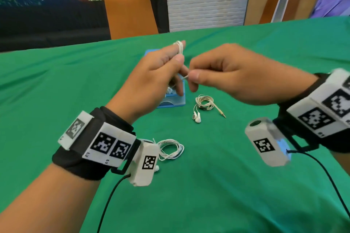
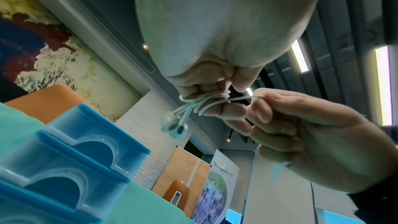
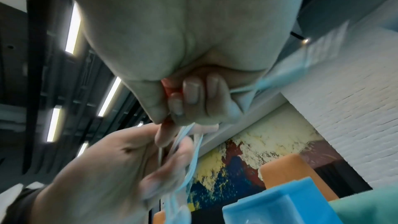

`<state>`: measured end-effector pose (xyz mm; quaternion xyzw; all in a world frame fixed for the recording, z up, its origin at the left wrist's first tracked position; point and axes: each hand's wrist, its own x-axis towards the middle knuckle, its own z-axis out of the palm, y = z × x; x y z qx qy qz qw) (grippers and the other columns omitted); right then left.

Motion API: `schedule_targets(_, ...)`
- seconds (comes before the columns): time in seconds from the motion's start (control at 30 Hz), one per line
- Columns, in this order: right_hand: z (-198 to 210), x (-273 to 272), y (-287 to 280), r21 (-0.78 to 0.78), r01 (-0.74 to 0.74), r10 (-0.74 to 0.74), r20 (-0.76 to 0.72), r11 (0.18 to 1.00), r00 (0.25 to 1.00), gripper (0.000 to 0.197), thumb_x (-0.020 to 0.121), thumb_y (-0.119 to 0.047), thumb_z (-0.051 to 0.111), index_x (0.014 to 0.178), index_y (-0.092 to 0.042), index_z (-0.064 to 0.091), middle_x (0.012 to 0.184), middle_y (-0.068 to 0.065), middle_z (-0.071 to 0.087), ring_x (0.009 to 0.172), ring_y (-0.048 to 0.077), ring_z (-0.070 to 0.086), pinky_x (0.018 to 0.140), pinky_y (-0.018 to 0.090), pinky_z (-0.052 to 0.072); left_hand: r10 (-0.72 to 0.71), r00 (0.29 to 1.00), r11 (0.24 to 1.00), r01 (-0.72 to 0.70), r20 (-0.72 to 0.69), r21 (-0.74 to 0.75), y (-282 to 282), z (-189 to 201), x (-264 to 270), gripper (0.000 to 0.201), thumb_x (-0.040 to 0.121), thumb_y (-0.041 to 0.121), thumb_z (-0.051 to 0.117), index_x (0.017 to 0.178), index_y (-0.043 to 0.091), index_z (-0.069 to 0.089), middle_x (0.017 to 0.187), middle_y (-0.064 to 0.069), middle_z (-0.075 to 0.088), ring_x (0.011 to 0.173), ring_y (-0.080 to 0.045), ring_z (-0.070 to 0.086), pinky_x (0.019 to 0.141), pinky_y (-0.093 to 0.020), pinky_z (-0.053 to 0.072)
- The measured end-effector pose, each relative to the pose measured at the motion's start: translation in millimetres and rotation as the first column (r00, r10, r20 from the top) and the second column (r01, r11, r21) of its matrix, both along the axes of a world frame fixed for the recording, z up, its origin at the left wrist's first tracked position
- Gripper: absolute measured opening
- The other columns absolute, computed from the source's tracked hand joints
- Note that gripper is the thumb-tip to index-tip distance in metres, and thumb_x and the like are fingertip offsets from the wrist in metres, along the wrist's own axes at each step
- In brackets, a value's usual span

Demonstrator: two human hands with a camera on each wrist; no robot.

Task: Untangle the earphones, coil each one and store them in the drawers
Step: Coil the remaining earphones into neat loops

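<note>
White cord (image 1: 179, 47) is wound round the left hand's (image 1: 151, 79) fingers, its buds (image 2: 175, 128) dangling below. The right hand (image 1: 233, 75) pinches the cord's free end beside it. Both hover over the blue drawers (image 1: 171, 100) mid-desk (image 1: 265, 185). Two coiled earphones (image 1: 203, 104) (image 1: 170, 149) lie nearer the front edge.

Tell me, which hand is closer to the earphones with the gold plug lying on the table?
Right. The right hand hovers just above and behind the cream earphones; the left hand is farther off, over the blue drawers.
</note>
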<state>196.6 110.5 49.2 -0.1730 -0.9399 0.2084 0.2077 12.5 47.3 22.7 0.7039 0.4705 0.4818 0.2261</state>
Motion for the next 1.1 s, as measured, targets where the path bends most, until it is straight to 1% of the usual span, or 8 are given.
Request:
schedule_targets(0.13, 13, 9, 11, 0.035, 0.057, -0.051, -0.158, 0.998, 0.986, 0.021, 0.098, -0.027, 0.062, 0.088, -0.009, 0.066, 0.067, 0.018, 0.055, 0.058, 0.026, 0.042, 0.055, 0.037, 0.036, -0.040, 0.996, 0.997, 0.044, 0.076, -0.059, 0, 1, 5, 0.042, 0.101, 0.028, 0.040, 0.085, -0.008, 0.053, 0.061, -0.004, 0.051, 0.055, -0.020, 0.034, 0.048, -0.024, 0.029)
schedule_targets(0.3, 0, -1, 12, -0.074, 0.015, -0.040, -0.343, 0.997, 0.939, 0.015, 0.098, -0.018, 0.062, 0.094, -0.005, 0.057, 0.078, 0.032, 0.056, 0.065, 0.043, 0.044, 0.059, 0.049, 0.036, -0.126, 0.948, 0.982, 0.161, 0.293, -0.098, -1, 2, 6, 0.035, 0.106, 0.013, 0.035, 0.093, -0.009, 0.059, 0.061, -0.004, 0.025, 0.053, -0.013, 0.019, 0.047, -0.023, 0.017)
schedule_targets(0.47, -16, -9, 12, -0.183, 0.011, -0.086, -0.409, 0.983, 0.909, 0.019, 0.098, -0.018, 0.062, 0.114, -0.009, 0.060, 0.089, 0.020, 0.056, 0.063, 0.032, 0.047, 0.059, 0.033, 0.043, -0.068, 0.910, 0.965, 0.165, 0.409, -0.205, -3, 3, 5, 0.039, 0.104, 0.017, 0.037, 0.071, 0.005, 0.053, 0.062, -0.001, 0.016, 0.051, -0.011, 0.010, 0.048, -0.026, 0.007)
schedule_targets(0.53, -21, -13, 10, -0.237, -0.029, -0.080, -0.435, 0.971, 0.897, 0.017, 0.099, -0.010, 0.059, 0.114, -0.003, 0.062, 0.089, 0.009, 0.063, 0.056, 0.002, 0.046, 0.055, 0.013, 0.037, -0.040, 0.889, 0.962, 0.157, 0.456, -0.222, -3, 2, 7, 0.041, 0.105, 0.020, 0.037, 0.068, 0.007, 0.050, 0.065, -0.003, 0.011, 0.050, -0.012, 0.007, 0.049, -0.028, 0.005)
schedule_targets(0.7, -28, -19, 8, -0.405, -0.107, -0.149, -0.549, 0.908, 0.823, 0.015, 0.096, 0.005, 0.057, 0.104, 0.016, 0.062, 0.074, 0.003, 0.062, 0.050, -0.006, 0.054, 0.052, 0.007, 0.041, 0.021, 0.846, 0.979, 0.091, 0.533, -0.182, 3, -9, 7, 0.038, 0.107, 0.022, 0.043, 0.076, 0.005, 0.057, 0.059, -0.002, 0.032, 0.046, -0.014, 0.033, 0.046, -0.020, 0.030)
schedule_targets(0.83, -28, -18, 15, -0.396, -0.006, -0.220, -0.522, 0.918, 0.824, 0.014, 0.095, 0.003, 0.061, 0.099, 0.016, 0.064, 0.073, 0.010, 0.063, 0.050, -0.005, 0.054, 0.052, 0.007, 0.040, 0.064, 0.896, 0.993, -0.013, 0.440, -0.119, 6, -17, 4, 0.017, 0.103, 0.012, 0.051, 0.098, -0.001, 0.062, 0.066, -0.006, 0.056, 0.064, -0.019, 0.067, 0.067, -0.025, 0.054)
schedule_targets(0.97, -30, -16, 23, -0.344, 0.113, -0.274, -0.468, 0.932, 0.840, 0.012, 0.093, -0.001, 0.065, 0.094, 0.010, 0.068, 0.073, 0.014, 0.066, 0.049, -0.003, 0.051, 0.053, 0.007, 0.037, 0.144, 0.926, 0.989, -0.122, 0.348, -0.085, 5, -21, 2, 0.009, 0.099, 0.006, 0.060, 0.107, 0.003, 0.062, 0.080, -0.020, 0.073, 0.078, -0.036, 0.072, 0.077, -0.046, 0.060)
schedule_targets(1.1, -34, -17, 24, -0.305, 0.185, -0.309, -0.431, 0.934, 0.848, 0.009, 0.091, -0.005, 0.068, 0.090, 0.004, 0.071, 0.075, 0.014, 0.071, 0.056, 0.000, 0.055, 0.059, 0.015, 0.043, 0.207, 0.942, 0.978, -0.209, 0.262, -0.020, 5, -24, 2, 0.004, 0.097, 0.005, 0.063, 0.099, 0.001, 0.064, 0.084, -0.020, 0.073, 0.075, -0.027, 0.074, 0.068, -0.041, 0.062)
